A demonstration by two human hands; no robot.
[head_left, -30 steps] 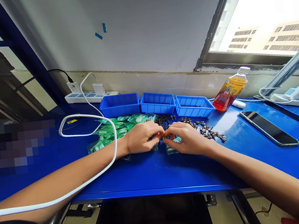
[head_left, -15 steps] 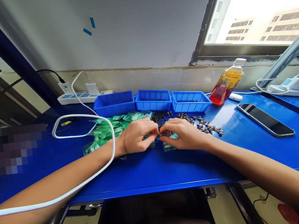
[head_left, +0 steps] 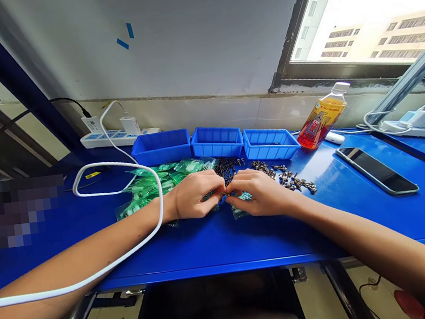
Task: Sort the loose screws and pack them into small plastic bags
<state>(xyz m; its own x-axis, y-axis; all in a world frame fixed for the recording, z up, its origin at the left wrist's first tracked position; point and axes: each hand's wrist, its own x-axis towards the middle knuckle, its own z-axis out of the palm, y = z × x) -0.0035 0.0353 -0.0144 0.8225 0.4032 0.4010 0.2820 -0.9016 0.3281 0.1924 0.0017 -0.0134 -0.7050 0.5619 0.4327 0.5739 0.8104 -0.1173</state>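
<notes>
My left hand (head_left: 199,194) and my right hand (head_left: 256,191) meet fingertip to fingertip above the blue table. Both are closed in a pinch around a small screw (head_left: 224,193), which the fingers mostly cover. Behind and under my left hand lies a heap of green plastic packets (head_left: 150,187). Just beyond my fingertips is a pile of dark screws (head_left: 227,166). Shinier screws (head_left: 295,182) with thick heads are scattered past my right hand, and another clear-green packet (head_left: 238,212) lies partly beneath that hand.
Three blue bins (head_left: 217,142) stand in a row at the back. A white cable (head_left: 159,186) loops over my left forearm. A drink bottle (head_left: 321,119) and a phone (head_left: 377,170) are on the right; a power strip (head_left: 91,140) sits at the back left.
My hands stay nearly in place, with fingertips still together. The fingers have shifted slightly around the small screw, and the view has moved a little.
</notes>
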